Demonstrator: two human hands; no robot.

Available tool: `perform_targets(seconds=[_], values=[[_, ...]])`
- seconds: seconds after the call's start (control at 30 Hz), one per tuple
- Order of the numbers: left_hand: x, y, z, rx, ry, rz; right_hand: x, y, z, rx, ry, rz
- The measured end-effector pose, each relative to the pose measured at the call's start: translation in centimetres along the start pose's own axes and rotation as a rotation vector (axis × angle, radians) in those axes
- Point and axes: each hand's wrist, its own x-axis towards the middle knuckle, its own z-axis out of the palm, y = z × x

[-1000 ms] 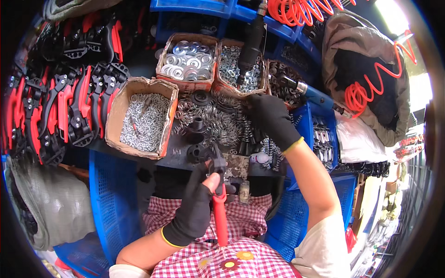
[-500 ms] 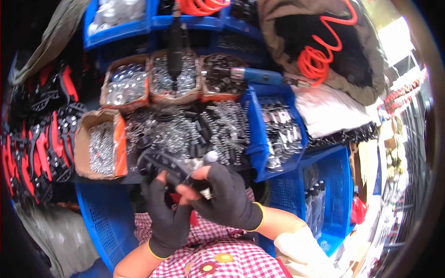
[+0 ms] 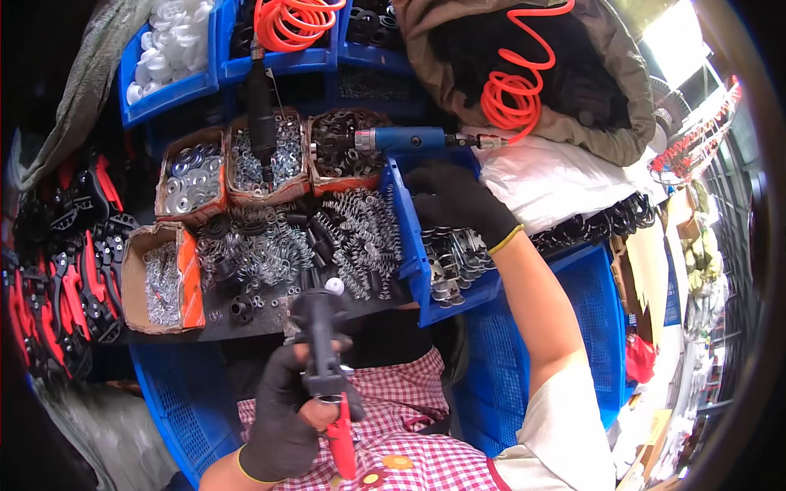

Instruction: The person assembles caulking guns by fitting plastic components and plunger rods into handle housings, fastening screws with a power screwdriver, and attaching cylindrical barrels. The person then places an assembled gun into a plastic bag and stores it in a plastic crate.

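Note:
My left hand point(image 3: 282, 421), in a black fingerless glove, is closed around a black hand tool with a red handle point(image 3: 324, 368), held upright over my checked apron. The tool's upper end is somewhat blurred. Off to the right, my gloved right hand point(image 3: 460, 200) reaches into the far part of a blue bin point(image 3: 419, 288). Shiny bent metal parts point(image 3: 455, 260) lie in that bin, nearer to me than the hand. The right fingers are bent down into shadow, so what they touch is hidden. Loose coil springs point(image 3: 360, 237) are heaped beside the bin.
Cardboard boxes of washers point(image 3: 193, 182) and small metal parts stand behind the springs. A black driver point(image 3: 262, 123) hangs above them, and a blue air tool point(image 3: 409, 137) lies across one box. Red-and-black tools point(image 3: 74, 270) are piled left. Blue crates point(image 3: 524, 344) stand below the table.
My right hand has left the tool and moved right and away, into the blue bin. The left hand keeps the tool, now turned upright with its red handle showing.

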Motion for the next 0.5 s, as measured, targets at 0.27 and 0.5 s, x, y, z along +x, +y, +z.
perform_targets(seconds=[0.27, 0.5], values=[[3.5, -3.0, 5.3, -0.024, -0.005, -0.25, -5.1, -5.4, -0.7, -0.103, 0.539, -0.126], [3.3, -7.5, 8.5, -0.022, -0.019, 0.01, -16.7, -13.0, 0.0, -0.258, 0.546, -0.52]])
